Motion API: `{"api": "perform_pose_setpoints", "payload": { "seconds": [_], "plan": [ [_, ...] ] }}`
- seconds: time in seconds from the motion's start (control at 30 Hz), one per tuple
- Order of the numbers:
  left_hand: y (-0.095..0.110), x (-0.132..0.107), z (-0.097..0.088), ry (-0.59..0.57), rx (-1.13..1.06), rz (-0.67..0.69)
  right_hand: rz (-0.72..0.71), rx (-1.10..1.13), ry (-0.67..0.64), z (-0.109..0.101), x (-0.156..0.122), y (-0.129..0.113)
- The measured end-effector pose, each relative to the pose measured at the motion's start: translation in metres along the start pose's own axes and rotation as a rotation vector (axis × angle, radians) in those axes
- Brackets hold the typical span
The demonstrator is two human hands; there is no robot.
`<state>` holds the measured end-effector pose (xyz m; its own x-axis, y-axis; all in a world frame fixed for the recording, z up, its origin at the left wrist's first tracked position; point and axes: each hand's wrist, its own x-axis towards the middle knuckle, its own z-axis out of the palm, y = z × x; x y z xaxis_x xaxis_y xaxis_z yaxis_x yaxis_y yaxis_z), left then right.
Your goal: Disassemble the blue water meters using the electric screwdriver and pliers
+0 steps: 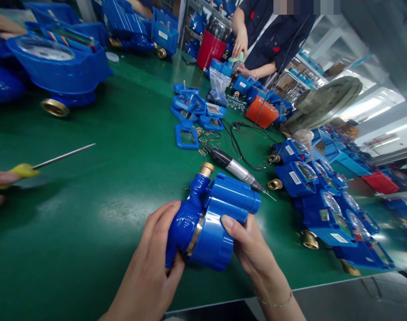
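A blue water meter (212,240) with a brass threaded end is tilted on its side between my two hands, near the front of the green table. My left hand (156,249) wraps round its rounded blue pipe body. On the blue housing side, my right hand (250,245) grips with the thumb on top and the fingers mostly hidden behind. Just beyond the meter lies an electric screwdriver (237,170) with a black and silver body, its thin bit pointing right.
At left, another person's hand (1,180) holds a yellow-handled screwdriver (24,170). Blue frames (186,136) and small screws (202,145) lie mid-table (130,178). Several meters (327,214) line the right, others (63,62) the back left. A co-worker (273,35) works behind an orange box (262,111).
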<state>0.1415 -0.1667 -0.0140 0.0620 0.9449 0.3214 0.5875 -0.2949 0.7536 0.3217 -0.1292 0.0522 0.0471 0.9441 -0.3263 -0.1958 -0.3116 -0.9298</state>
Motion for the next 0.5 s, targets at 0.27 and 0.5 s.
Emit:
{"api": "perform_pose_setpoints", "payload": {
  "seconds": [0.27, 0.5],
  "plan": [
    [0.01, -0.001, -0.006, 0.018, -0.013, 0.03, 0.008, 0.051, 0.045, -0.006, -0.007, 0.01],
    [0.019, 0.003, -0.017, 0.129, 0.043, 0.209, -0.008, 0.152, -0.054, -0.007, -0.003, 0.022]
  ]
}}
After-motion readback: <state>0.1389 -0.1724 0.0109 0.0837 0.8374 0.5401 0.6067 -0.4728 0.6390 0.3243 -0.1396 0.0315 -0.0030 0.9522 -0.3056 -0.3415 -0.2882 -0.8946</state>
